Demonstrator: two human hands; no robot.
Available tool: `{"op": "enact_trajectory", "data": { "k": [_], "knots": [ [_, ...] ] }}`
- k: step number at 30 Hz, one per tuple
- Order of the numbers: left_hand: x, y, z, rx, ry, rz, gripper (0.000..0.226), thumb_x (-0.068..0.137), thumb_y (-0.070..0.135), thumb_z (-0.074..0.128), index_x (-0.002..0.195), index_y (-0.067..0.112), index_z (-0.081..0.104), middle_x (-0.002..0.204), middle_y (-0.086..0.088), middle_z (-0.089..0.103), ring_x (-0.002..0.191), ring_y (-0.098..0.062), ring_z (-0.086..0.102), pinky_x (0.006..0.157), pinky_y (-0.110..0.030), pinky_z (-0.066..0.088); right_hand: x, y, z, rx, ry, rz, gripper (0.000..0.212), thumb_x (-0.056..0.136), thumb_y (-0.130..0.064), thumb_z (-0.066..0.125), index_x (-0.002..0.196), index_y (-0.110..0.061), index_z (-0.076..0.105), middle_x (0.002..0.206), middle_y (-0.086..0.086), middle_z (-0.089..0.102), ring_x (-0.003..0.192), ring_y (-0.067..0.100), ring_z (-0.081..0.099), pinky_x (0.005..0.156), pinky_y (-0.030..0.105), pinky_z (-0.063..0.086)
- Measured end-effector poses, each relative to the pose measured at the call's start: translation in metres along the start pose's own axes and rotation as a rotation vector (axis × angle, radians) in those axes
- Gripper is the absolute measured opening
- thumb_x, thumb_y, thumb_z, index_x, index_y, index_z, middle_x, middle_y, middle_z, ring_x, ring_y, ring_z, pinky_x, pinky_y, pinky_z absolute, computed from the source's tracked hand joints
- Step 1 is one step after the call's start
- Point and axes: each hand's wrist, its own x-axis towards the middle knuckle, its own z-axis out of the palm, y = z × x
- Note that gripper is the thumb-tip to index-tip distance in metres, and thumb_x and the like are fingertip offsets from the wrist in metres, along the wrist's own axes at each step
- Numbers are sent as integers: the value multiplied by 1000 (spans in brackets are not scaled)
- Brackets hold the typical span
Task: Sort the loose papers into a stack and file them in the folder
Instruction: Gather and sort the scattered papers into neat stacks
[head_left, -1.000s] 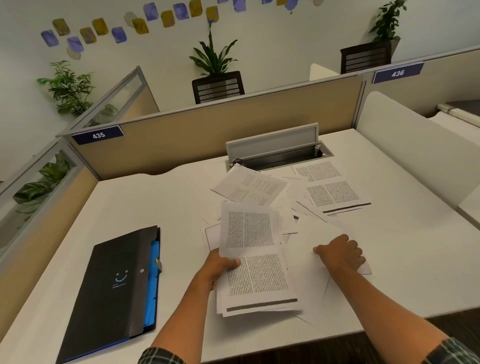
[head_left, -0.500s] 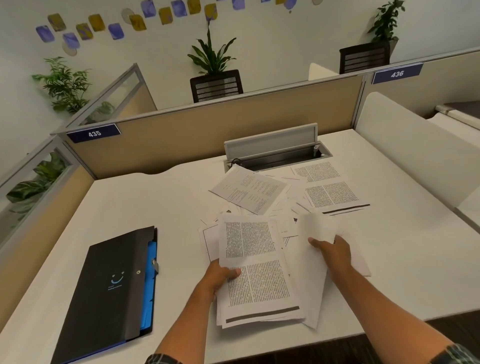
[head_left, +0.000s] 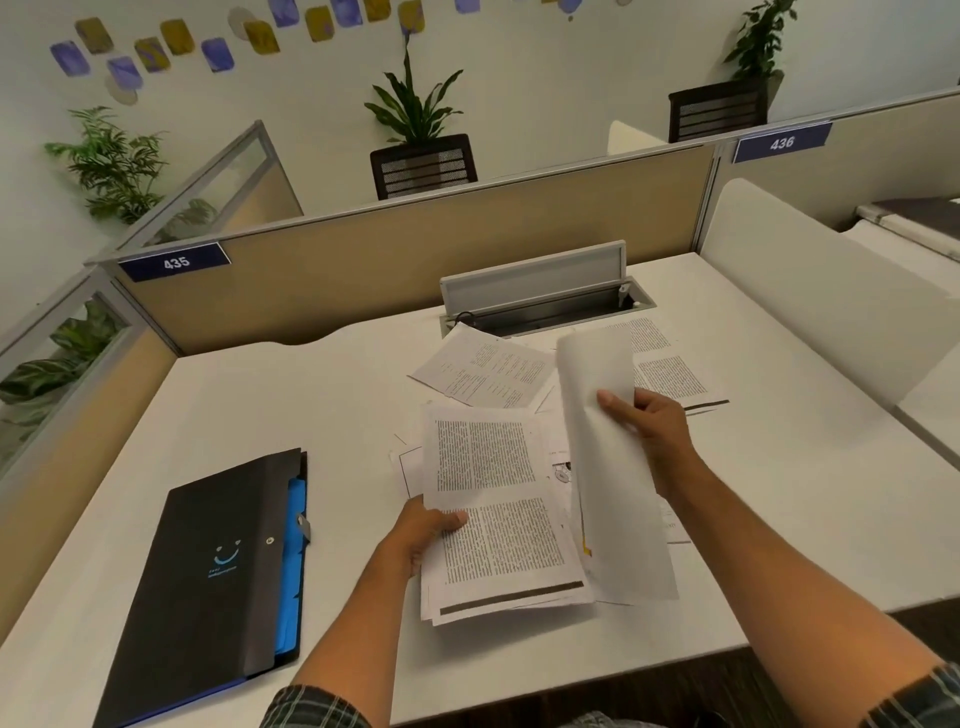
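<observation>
My left hand (head_left: 421, 535) grips a small stack of printed papers (head_left: 498, 514) by its left edge, held just above the desk. My right hand (head_left: 649, 426) holds a single blank-backed sheet (head_left: 608, 467) lifted upright, to the right of the stack. More loose papers lie on the desk behind: one tilted printed page (head_left: 488, 371) and a two-column page (head_left: 670, 374) at the back right. A black folder (head_left: 208, 577) with blue inner pockets lies closed on the desk at the left.
The white desk (head_left: 311, 395) is fenced by beige partitions (head_left: 363, 260) at the back and left, and a white divider (head_left: 831, 291) on the right. An open grey cable tray (head_left: 540, 296) sits at the desk's back edge, just behind the papers.
My right hand pinched a sheet lying flat on the desk and has raised it upright, up and back. My left hand kept the stack in about the same place.
</observation>
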Motion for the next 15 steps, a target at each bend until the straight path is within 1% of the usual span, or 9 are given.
{"op": "enact_trajectory", "data": {
  "k": [3, 5, 7, 9, 10, 11, 12, 13, 15],
  "knots": [
    [-1, 5, 4, -1, -40, 27, 45, 87, -2, 73, 130, 6, 62, 115, -18, 74, 104, -37, 72, 88, -48, 60, -2, -23, 18, 13, -159, -27, 20, 74, -31, 84, 85, -14, 83, 81, 8, 78, 64, 20, 73, 58, 28, 58],
    [-2, 8, 7, -1, -47, 34, 41, 87, -5, 71, 126, 4, 63, 114, -20, 74, 105, -39, 72, 90, -51, 59, 0, -32, 27, 51, -228, -37, 13, 78, -26, 77, 84, -16, 83, 79, 5, 78, 63, 16, 73, 57, 25, 58],
    [-2, 10, 9, 10, -30, 48, 31, 88, -4, 69, 119, 0, 67, 108, -20, 75, 104, -40, 71, 93, -52, 58, 3, -37, 34, 77, -255, -45, 13, 80, -25, 75, 85, -17, 84, 82, 4, 79, 67, 15, 74, 59, 24, 59],
    [-5, 13, 10, -42, -44, 37, 20, 88, 12, 70, 105, 2, 72, 95, -16, 76, 92, -35, 72, 88, -48, 59, 7, -33, 36, 59, -228, -29, 16, 81, -28, 82, 92, -16, 83, 90, 7, 80, 76, 20, 77, 64, 28, 61],
    [-7, 15, 11, -81, -73, 27, 23, 84, 22, 72, 98, 4, 73, 88, -14, 76, 82, -31, 72, 82, -44, 59, 10, -28, 36, 34, -195, -8, 22, 82, -30, 84, 97, -14, 82, 97, 9, 80, 82, 25, 77, 68, 32, 62],
    [-9, 18, 11, -101, -98, 32, 29, 81, 30, 74, 96, 5, 74, 85, -14, 76, 78, -29, 72, 78, -42, 59, 13, -21, 35, -12, -152, 15, 27, 84, -32, 83, 102, -12, 80, 102, 11, 80, 89, 28, 77, 74, 37, 63],
    [-10, 20, 10, -92, -113, 47, 32, 82, 33, 75, 99, 6, 74, 88, -16, 76, 80, -29, 73, 78, -42, 59, 17, -13, 33, -71, -105, 33, 30, 85, -32, 82, 104, -8, 79, 104, 12, 79, 93, 31, 76, 80, 42, 63],
    [-11, 21, 10, -81, -121, 68, 31, 87, 31, 75, 105, 6, 75, 95, -18, 77, 88, -32, 74, 82, -44, 60, 21, -5, 30, -122, -62, 47, 33, 85, -31, 83, 103, -4, 77, 103, 15, 78, 94, 31, 75, 85, 47, 63],
    [-10, 21, 7, -75, -157, 140, 29, 93, 15, 72, 120, 3, 71, 113, -24, 74, 107, -41, 70, 97, -55, 55, 27, 9, 23, -169, 16, 70, 39, 84, -27, 85, 100, 6, 73, 101, 23, 75, 85, 30, 73, 86, 51, 60]
  ]
}}
